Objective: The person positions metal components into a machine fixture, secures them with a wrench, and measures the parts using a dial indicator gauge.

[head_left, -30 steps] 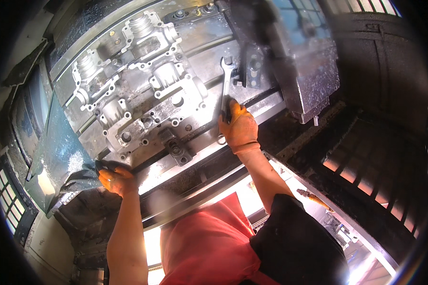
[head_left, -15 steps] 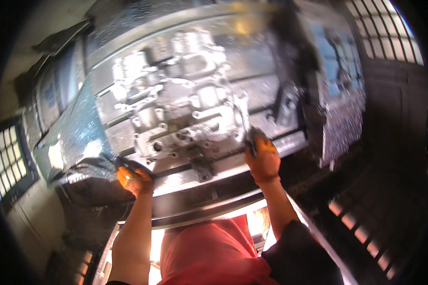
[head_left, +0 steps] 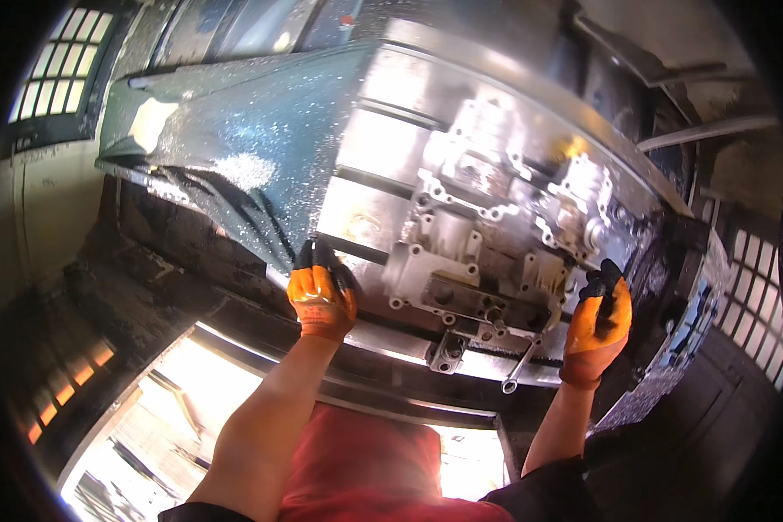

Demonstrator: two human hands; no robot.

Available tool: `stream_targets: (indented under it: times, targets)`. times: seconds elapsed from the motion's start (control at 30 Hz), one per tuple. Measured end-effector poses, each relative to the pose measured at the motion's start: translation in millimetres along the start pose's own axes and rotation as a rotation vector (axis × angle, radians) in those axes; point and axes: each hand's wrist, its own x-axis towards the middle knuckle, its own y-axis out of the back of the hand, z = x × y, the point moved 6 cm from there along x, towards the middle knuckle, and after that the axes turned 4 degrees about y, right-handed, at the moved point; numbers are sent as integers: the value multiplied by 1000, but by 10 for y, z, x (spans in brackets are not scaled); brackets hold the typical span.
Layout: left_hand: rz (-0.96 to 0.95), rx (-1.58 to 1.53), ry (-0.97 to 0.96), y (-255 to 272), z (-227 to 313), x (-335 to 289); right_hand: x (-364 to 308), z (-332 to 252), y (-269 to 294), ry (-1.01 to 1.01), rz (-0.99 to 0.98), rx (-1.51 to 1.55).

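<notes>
My left hand [head_left: 324, 300], fingers clenched on green sheet [head_left: 261, 139], right hand [head_left: 597, 335] by metal casting [head_left: 544, 271], fingers half-curled, can't tell hold

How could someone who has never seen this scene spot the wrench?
On the big grooved metal table, look along the near edge, below the silvery casting. The wrench is there, left of the right hand. Unlike the blocky dark clamp to its left, it is slim and shiny, ending in a ring.
</notes>
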Motion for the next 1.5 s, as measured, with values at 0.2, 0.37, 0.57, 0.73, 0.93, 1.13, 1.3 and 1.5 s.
stream_targets:
  times: [0.2,0.37,0.57,0.73,0.93,1.13,1.3,1.5]
  targets:
    - [4,-140,71,149,5,135,219,-468,-580,101,-117,7]
    - [4,-146,75,98,-42,120,201,-753,-898,121,-210,100]
    - [19,-160,63,67,-48,90,684,-719,-854,314,-192,113]
    - [-1,-115,-4,53,18,76,1857,-297,-769,153,-312,222]
    - [-16,-48,1,-47,-25,36,2441,383,-1613,174,-1285,-406]
    - [75,-11,18,45,50,104,2129,202,-2283,-372,-1516,-351]
    - [7,-41,34,39,3,91,1960,-412,-2785,-101,-1620,-244]
    - [-9,-159,103,53,-31,129,2185,-298,-2705,-370,-1493,142]
